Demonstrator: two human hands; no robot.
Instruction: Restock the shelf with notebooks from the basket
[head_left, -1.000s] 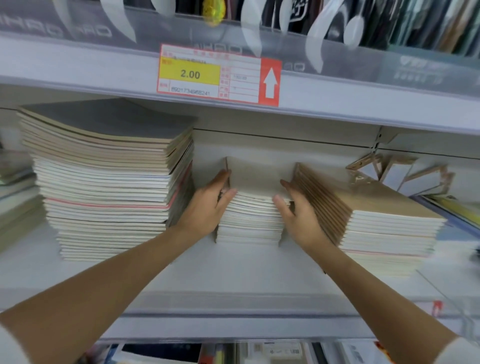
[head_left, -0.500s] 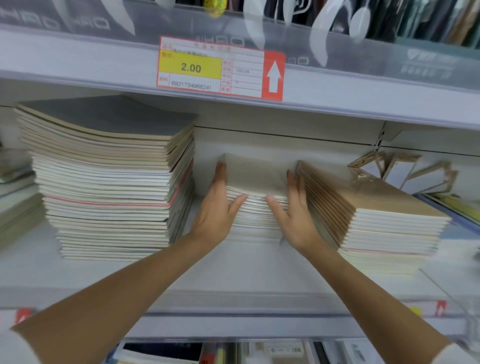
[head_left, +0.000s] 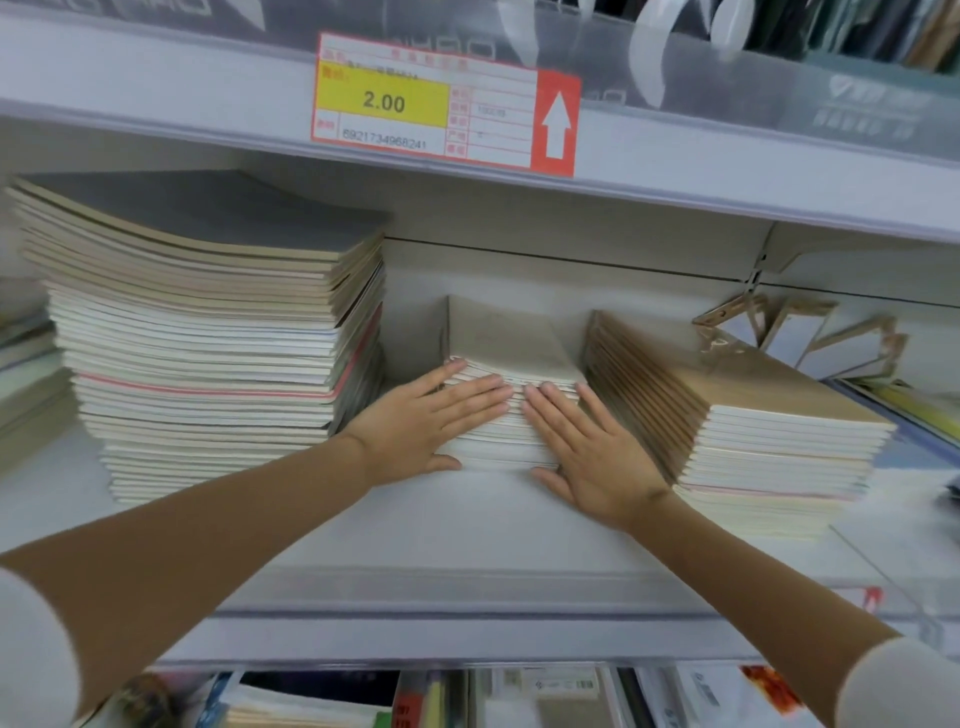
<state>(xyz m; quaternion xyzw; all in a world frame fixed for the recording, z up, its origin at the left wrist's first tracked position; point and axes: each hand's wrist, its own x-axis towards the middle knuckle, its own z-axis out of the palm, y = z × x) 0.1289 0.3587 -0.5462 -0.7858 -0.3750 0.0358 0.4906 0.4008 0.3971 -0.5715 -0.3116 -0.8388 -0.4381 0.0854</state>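
1. Pressing on the front edge of the middle stack of notebooks (head_left: 504, 338), our left hand (head_left: 441, 421) and right hand (head_left: 587, 441) lie flat and wide. The fingers are straight and side by side and grip nothing.
2. We judge the main risk to be an uneven shove. If one palm pushes harder, the stack could twist or shear, with the upper notebooks sliding toward twelve o'clock while the lower ones lag.
3. At three o'clock, the brown-covered stack (head_left: 779, 436) is fanned and slanting, just beside our right hand. A nudge from that wrist could send its loose layers slipping further.
4. At nine o'clock, the tall stack (head_left: 208, 364) bows outward near its top, close to our left forearm. A bump on withdrawal might spill it onto the shelf (head_left: 363, 545).
5. We cannot see the basket, so we cannot tell how many notebooks remain. Stacking more on a crooked pile would make every risk above worse.
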